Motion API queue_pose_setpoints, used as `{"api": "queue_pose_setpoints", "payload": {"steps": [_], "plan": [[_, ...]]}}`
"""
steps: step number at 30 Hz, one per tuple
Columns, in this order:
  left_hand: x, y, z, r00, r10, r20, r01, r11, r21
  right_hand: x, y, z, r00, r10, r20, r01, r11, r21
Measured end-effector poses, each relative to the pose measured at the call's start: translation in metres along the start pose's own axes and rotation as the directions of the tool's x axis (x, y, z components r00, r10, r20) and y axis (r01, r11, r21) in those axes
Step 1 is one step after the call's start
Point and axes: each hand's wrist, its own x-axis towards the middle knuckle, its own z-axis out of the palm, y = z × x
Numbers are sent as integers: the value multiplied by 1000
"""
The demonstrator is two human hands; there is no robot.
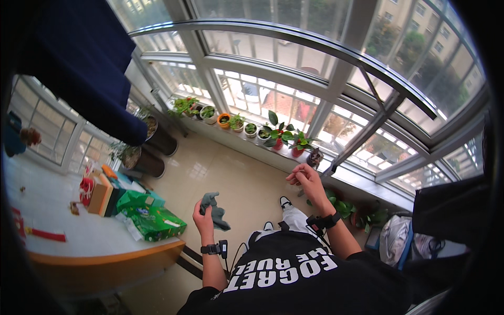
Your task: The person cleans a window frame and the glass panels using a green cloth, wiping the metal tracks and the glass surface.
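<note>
My left hand grips a crumpled grey-green cloth between thumb and fingers, and its loose end hangs to the right over the floor. My right hand is raised in front of the window sill, fingers loosely bent, with nothing visible in it. Nearest to it on the sill stands a small pot with a dark-leaved plant. Farther left along the same sill are two red pots with leafy plants, one red pot beside the other, then white pots and an orange pot.
A table at left bears a green plastic package and boxes. Two tall dark planters stand behind it. Dark blue fabric hangs at upper left. A metal bar slants beside the window. Bags lie at right.
</note>
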Motion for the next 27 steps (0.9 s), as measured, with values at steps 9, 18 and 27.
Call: {"api": "queue_pose_setpoints", "payload": {"steps": [9, 18, 27], "plan": [[12, 1, 68, 956, 15, 292, 1, 999, -53, -73, -17, -68, 924, -31, -381, 38, 999, 12], [37, 108, 175, 863, 293, 411, -220, 951, -217, -65, -43, -122, 827, -110, -552, 151, 988, 30], [29, 165, 256, 799, 416, 434, -324, 906, -271, -85, -17, -154, 790, -78, -608, 124, 992, 33]]}}
